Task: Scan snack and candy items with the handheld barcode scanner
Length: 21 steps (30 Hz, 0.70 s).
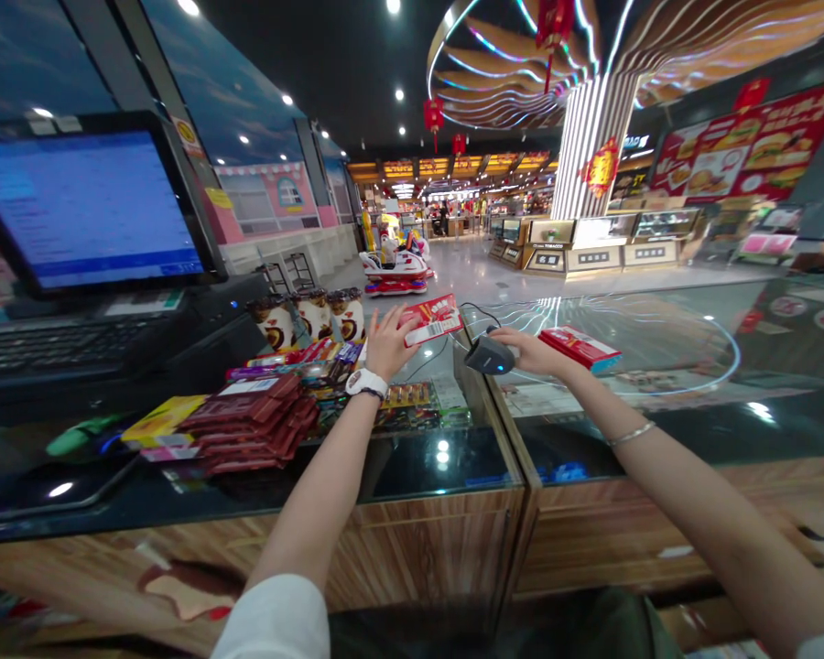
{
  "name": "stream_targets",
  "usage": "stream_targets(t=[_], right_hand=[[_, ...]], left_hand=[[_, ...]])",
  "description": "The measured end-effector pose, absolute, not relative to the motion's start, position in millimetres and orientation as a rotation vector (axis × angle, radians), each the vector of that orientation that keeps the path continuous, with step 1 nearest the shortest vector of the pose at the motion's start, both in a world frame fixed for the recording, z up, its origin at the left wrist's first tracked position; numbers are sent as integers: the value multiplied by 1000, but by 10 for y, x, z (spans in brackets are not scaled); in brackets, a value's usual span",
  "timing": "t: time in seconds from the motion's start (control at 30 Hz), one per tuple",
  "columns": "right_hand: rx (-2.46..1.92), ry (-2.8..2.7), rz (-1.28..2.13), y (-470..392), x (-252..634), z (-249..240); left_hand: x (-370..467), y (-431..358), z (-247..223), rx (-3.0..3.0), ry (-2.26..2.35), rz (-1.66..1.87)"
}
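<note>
My left hand (387,342), with a white watch on its wrist, holds a red and white box (431,320) whose barcode side faces me. Just right of it, my right hand (530,351) is closed round a dark handheld scanner (489,356) with a small blue light. The scanner's head points left, towards the box, without touching it. Behind my right wrist, red packs (580,348) lie stacked on the glass counter. Left of my left wrist is a pile of dark red packets (254,416).
A monitor (89,206) and keyboard (61,343) stand at the left. Printed cups (310,316) line up behind colourful snack bars (295,361). A yellow box (161,421) lies by the packets. The scanner's cable trails behind it. The glass counter (439,467) has a seam in the middle.
</note>
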State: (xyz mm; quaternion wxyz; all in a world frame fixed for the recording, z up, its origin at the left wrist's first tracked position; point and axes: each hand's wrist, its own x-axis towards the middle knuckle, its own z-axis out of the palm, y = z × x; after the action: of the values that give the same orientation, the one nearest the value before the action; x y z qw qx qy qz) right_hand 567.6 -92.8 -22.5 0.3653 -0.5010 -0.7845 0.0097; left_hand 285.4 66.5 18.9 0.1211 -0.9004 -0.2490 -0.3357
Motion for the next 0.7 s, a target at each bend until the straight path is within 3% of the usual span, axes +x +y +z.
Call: stream_targets(t=[0.53, 0.7], right_hand=[[-1550, -2008, 139, -898, 6045, -358], [-1545, -1839, -20, -983, 5886, -176]], left_hand=[[2915, 604, 170, -2655, -651, -973], [2839, 499, 237, -2652, -771, -1024]])
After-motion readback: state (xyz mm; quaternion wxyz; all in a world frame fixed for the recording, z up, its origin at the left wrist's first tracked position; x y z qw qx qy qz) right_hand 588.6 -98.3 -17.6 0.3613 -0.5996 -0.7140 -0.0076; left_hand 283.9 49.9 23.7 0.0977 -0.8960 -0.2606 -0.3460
